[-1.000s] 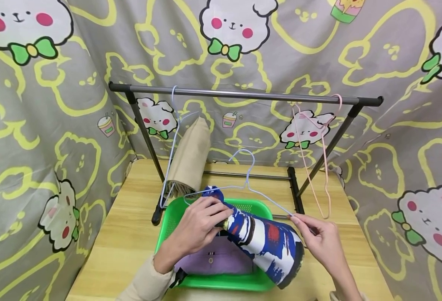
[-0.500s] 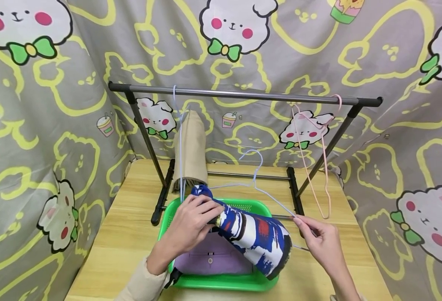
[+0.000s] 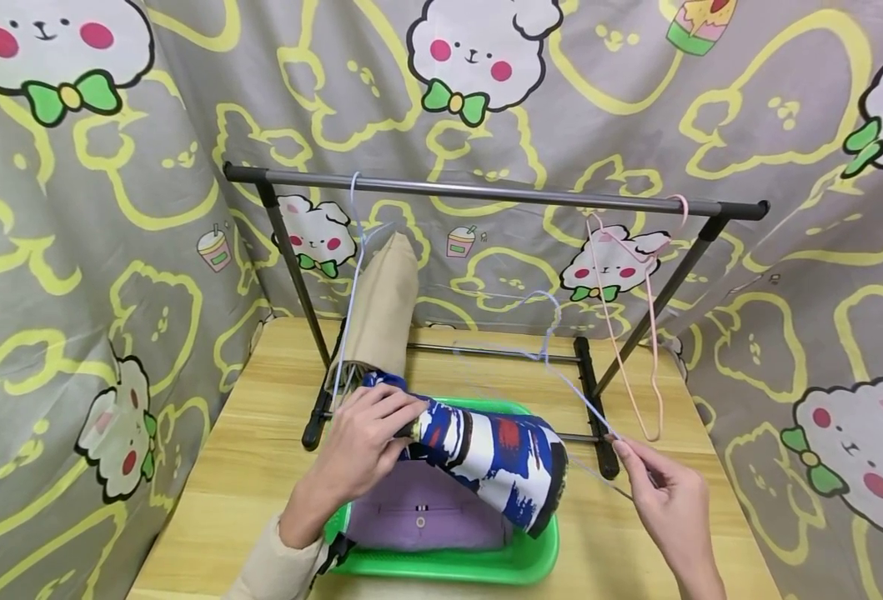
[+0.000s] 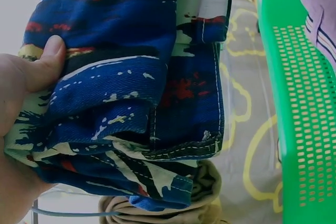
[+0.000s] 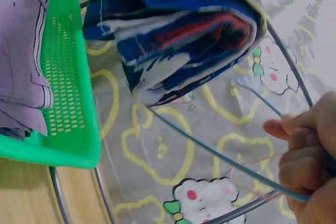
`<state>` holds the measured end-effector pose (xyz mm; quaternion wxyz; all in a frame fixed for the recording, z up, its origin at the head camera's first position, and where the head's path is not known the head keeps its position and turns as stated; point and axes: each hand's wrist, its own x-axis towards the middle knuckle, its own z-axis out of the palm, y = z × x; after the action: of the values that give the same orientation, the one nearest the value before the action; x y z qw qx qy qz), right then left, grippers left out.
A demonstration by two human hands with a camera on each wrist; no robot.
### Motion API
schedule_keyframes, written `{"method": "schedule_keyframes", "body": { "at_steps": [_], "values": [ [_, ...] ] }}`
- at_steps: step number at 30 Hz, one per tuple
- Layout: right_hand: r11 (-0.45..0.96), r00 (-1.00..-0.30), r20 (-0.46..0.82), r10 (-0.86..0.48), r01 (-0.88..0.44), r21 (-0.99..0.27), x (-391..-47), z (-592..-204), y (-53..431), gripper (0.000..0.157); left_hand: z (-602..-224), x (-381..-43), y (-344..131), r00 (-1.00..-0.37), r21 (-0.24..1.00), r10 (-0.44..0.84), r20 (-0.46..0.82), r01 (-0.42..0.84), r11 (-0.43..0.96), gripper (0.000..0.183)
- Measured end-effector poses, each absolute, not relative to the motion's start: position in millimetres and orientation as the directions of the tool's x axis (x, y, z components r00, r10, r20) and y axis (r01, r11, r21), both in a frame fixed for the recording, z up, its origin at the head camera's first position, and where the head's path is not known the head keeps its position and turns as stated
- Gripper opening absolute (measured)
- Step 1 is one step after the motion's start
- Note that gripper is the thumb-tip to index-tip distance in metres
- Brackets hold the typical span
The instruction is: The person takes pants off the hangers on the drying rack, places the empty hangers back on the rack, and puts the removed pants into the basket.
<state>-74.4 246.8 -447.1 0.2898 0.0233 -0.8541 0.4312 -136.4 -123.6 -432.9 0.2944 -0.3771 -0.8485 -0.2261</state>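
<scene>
My left hand (image 3: 369,437) grips one end of a folded garment (image 3: 512,454) printed in blue, white, red and black, held over the green basket. The left wrist view shows my thumb (image 4: 50,59) pressing on the cloth, the fingers hidden behind it. Farther right, my right hand (image 3: 669,500) pinches a light blue clothes hanger (image 3: 591,407) at one corner, its hook pointing up and away. In the head view the hanger's lower bar runs behind the garment. The green basket (image 3: 531,558) below holds a folded purple garment (image 3: 429,521) with a button.
A dark metal clothes rack (image 3: 486,192) stands behind the basket on the wooden table (image 3: 208,508). From its left end hangs a folded beige garment (image 3: 384,308) on a blue hanger; a pink hanger (image 3: 651,317) hangs at the right. Patterned curtains surround the table.
The hanger has moved right with my right hand. My left hand has carried the printed garment left, so the two hands are farther apart. The beige garment has swung on its hanger.
</scene>
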Motion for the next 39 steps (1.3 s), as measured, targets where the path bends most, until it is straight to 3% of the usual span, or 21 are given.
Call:
{"method": "schedule_keyframes", "body": {
  "at_steps": [7, 17, 23, 32, 39],
  "values": [
    [0.640, -0.715, 0.619, 0.325, -0.316, -0.701, -73.2, -414.1, 238.4, 0.012, -442.9, -133.1, -122.9, -0.561, 0.178, 0.514, 0.649, 0.768, 0.615, 0.037],
    [0.637, -0.672, 0.669, 0.317, -0.371, -0.675, -111.8, -375.2, 221.8, 0.021, -462.8, -126.7, -122.7, -0.602, 0.214, 0.497, 0.625, 0.744, 0.633, 0.037],
    [0.668, -0.642, 0.697, 0.321, -0.368, -0.647, -132.1, -372.4, 209.6, 0.020, -465.8, -128.1, -124.3, -0.616, 0.225, 0.475, 0.628, 0.728, 0.647, 0.036],
    [0.658, -0.677, 0.666, 0.315, -0.349, -0.667, -138.0, -391.9, 194.1, 0.025, -470.8, -129.3, -132.3, -0.640, 0.258, 0.443, 0.628, 0.708, 0.657, 0.036],
    [0.709, -0.754, 0.631, 0.182, -0.344, -0.616, -135.5, -391.7, 197.8, 0.041, -471.2, -134.4, -135.7, -0.653, 0.276, 0.444, 0.613, 0.704, 0.654, 0.037]
  ]
}}
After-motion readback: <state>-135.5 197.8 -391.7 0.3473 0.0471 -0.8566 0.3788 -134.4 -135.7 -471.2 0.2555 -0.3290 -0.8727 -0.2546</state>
